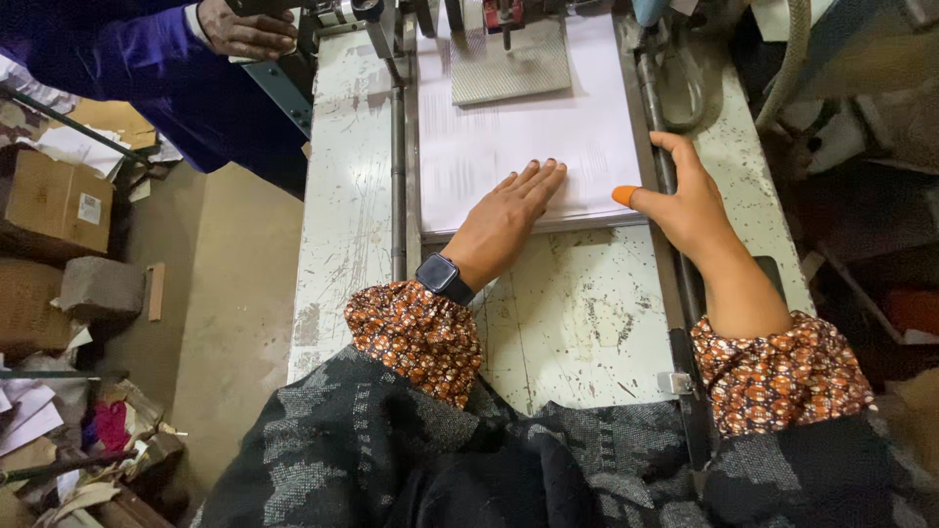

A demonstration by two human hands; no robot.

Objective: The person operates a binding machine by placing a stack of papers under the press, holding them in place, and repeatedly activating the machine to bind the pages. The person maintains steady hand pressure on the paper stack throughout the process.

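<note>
Pressing your left hand (509, 210) flat with fingers spread on the paper stack (509, 137) lying on the table (577, 313), keep your open right hand (685, 196) squaring its right edge evenly.

A worn, scratched, white-painted metal surface (577, 323) is seen, its paint chipped in patches. A flat stack of white paper sheets (518, 137) is laid directly on it. At the far end of that stack, a grey textured metal plate (509, 64) is set upon the sheets. Left of the stack, a grey metal rail (398, 166) is run along the surface.
</note>
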